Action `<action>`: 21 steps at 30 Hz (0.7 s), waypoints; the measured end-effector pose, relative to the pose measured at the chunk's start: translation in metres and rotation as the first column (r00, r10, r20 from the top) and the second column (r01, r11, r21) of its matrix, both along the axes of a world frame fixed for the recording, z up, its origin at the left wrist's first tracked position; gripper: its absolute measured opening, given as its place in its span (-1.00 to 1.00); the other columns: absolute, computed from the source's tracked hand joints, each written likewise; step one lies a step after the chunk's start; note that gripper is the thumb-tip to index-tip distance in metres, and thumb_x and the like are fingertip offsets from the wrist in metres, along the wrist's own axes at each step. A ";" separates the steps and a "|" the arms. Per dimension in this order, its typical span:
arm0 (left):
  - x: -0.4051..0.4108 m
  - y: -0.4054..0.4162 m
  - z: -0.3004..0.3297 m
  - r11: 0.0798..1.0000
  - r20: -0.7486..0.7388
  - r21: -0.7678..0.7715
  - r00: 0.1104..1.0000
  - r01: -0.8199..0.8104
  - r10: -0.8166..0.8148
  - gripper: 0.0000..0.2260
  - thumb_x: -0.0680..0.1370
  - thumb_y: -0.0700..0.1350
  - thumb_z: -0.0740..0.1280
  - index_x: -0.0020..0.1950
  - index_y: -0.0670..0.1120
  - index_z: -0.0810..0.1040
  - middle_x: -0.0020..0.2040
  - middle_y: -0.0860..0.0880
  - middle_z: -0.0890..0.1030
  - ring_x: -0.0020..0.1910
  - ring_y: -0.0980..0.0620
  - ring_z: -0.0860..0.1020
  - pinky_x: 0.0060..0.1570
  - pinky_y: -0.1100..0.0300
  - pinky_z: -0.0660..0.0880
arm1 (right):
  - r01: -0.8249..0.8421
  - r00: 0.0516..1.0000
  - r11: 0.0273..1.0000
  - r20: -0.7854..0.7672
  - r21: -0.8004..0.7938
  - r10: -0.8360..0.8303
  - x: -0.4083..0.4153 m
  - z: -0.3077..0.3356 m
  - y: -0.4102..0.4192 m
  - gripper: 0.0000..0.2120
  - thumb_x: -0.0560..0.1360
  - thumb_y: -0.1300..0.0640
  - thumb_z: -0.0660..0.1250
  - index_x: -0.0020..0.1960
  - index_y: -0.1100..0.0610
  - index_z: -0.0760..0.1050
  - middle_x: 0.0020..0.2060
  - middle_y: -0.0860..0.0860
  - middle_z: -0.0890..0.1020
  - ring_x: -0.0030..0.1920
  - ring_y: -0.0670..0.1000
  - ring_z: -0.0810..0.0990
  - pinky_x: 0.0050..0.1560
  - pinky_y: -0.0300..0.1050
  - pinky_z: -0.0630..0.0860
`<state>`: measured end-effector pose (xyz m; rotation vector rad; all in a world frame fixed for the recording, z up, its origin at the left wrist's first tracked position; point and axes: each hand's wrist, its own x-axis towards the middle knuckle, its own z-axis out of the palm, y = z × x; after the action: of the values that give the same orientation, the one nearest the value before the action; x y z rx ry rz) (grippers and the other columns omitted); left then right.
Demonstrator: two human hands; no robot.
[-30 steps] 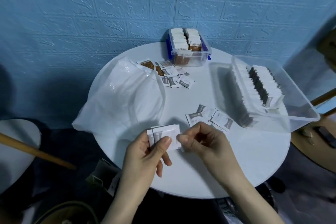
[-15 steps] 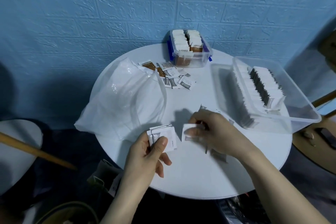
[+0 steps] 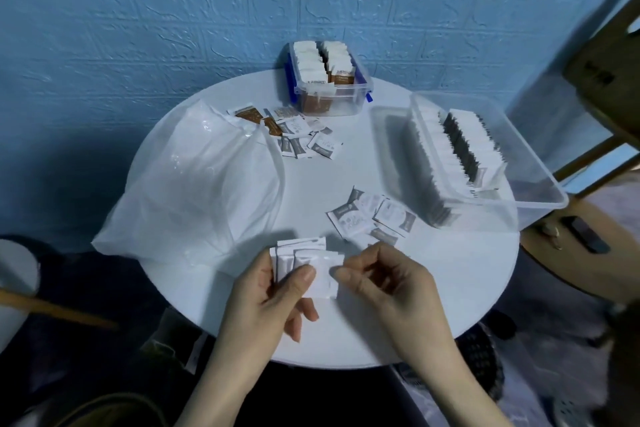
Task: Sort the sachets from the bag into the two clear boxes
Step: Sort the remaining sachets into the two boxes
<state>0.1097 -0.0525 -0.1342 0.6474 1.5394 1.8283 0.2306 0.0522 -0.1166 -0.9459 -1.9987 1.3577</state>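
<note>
While my left hand [image 3: 263, 302] pinches the fanned sachet stack [image 3: 301, 262] and my right hand [image 3: 384, 282] pinches its edge, loose thumb pressure could spill them.

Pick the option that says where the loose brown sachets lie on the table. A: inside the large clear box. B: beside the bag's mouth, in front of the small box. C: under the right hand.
B: the brown sachets lie on the table by the mouth of the white bag, just in front of the small box.
</note>
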 end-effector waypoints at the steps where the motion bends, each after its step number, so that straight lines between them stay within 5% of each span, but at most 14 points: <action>1: 0.000 0.001 0.001 1.000 0.003 0.007 1.000 -0.011 0.011 -0.78 0.42 -0.12 0.35 0.05 -0.09 0.57 -0.36 -0.08 0.58 -0.51 0.01 0.49 -0.63 0.24 0.33 | 0.044 0.996 0.993 0.071 0.112 -0.052 0.008 0.000 0.009 -0.84 0.37 0.15 0.53 -0.23 0.02 0.54 -0.32 -0.14 0.60 -0.42 -0.16 0.39 -0.31 -0.22 0.35; 5: -0.001 0.003 0.002 1.000 -0.001 -0.010 1.000 -0.021 0.021 -0.80 0.57 -0.27 0.31 0.16 -0.08 0.55 -0.27 -0.05 0.62 -0.45 -0.04 0.50 -0.60 0.21 0.35 | 0.060 0.935 0.961 0.322 0.269 -0.148 0.034 0.007 0.043 -0.53 0.21 -0.23 0.49 0.04 -0.09 0.49 -0.02 -0.17 0.52 -0.29 -0.18 0.42 -0.22 -0.12 0.39; 11: -0.004 0.000 0.002 0.999 0.015 -0.032 1.000 0.021 -0.020 -0.79 0.58 -0.29 0.23 0.17 -0.13 0.55 -0.21 -0.07 0.62 -0.41 -0.04 0.54 -0.57 0.19 0.38 | -0.007 0.885 0.972 0.454 0.233 -0.103 0.034 0.010 0.045 -0.18 0.01 -0.37 0.44 0.19 -0.01 0.47 0.07 -0.12 0.46 -0.05 -0.10 0.48 -0.03 -0.05 0.46; 15: -0.004 -0.001 0.004 0.999 -0.001 -0.039 0.999 0.038 -0.038 -0.78 0.58 -0.30 0.24 0.14 -0.07 0.56 -0.16 -0.09 0.64 -0.39 -0.07 0.55 -0.56 0.17 0.40 | -0.016 0.891 0.968 0.443 0.250 -0.100 0.028 0.007 0.044 -0.37 0.17 -0.23 0.54 0.14 -0.01 0.47 0.06 -0.11 0.46 0.00 -0.05 0.51 0.01 0.02 0.48; 21: -0.004 -0.001 0.004 0.998 0.001 -0.040 0.999 0.052 -0.052 -0.77 0.58 -0.32 0.24 0.15 -0.08 0.56 -0.17 -0.07 0.64 -0.38 -0.07 0.56 -0.56 0.18 0.41 | -0.034 0.901 0.981 0.431 0.193 -0.053 0.026 0.003 0.051 -0.64 0.27 0.05 0.57 -0.01 -0.03 0.50 -0.14 -0.11 0.44 -0.27 -0.17 0.41 -0.17 -0.17 0.36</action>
<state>0.1056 -0.0534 -0.1303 0.6626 1.5412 1.7543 0.2568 0.1028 -0.1135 -1.2456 -2.3985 0.9751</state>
